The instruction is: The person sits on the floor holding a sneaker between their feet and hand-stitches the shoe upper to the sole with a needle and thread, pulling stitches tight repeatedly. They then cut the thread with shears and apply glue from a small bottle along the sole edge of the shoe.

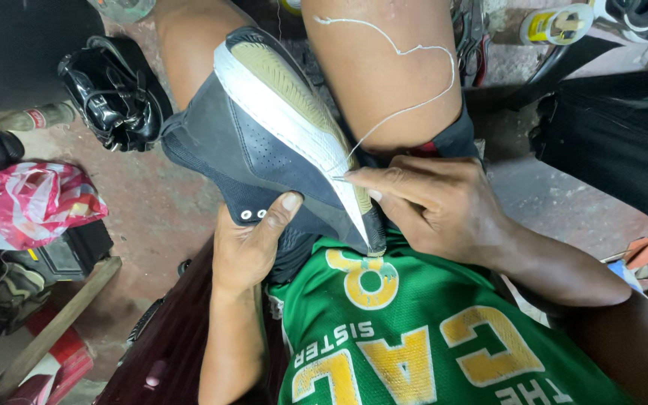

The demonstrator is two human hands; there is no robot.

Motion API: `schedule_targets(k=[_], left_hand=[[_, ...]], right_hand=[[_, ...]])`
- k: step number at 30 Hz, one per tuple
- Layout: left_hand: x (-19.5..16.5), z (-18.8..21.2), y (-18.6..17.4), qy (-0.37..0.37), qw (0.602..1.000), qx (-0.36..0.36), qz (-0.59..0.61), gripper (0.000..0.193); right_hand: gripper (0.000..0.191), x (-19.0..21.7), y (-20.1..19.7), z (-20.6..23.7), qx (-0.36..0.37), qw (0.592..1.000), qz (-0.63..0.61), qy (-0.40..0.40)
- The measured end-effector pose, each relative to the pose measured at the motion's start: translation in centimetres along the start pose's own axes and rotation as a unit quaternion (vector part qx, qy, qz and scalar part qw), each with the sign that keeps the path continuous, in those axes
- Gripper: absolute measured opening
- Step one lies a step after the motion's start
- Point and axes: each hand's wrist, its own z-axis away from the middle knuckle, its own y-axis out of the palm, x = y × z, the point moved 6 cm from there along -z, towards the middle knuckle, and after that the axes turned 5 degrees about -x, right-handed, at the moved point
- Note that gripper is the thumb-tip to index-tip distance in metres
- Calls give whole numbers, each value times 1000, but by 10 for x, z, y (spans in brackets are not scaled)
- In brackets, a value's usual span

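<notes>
Head view: a dark grey sneaker with a white sole edge and tan tread lies on its side across the person's lap, toe toward the green jersey. The left hand grips the shoe from beneath at the laced side, thumb pressed on the upper near the eyelets, fingers wrapped under it. The right hand rests against the sole edge, its fingertips pinched narrow on a needle at the seam where sole meets upper. A white thread runs from there up and loops over the bare knee. On the floor to the left sit a glossy black shoe and a red and white bag, well apart from the hands
</notes>
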Motion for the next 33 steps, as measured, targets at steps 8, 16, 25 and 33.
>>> schedule_targets(k=[8,16,25,33], left_hand=[[-2,-1,-1,21,999,-2,-38,25],[-10,-5,1,16,992,24,-124,16],[-28,-14,5,76,979,29,-187,13],[-23,-20,-2,77,982,10,-169,11]], right_hand=[[32,8,6,1,18,998,65,9],[42,9,11,-3,73,988,137,23],[45,26,28,-32,134,930,332,-83],[16,16,45,-49,160,932,292,-144]])
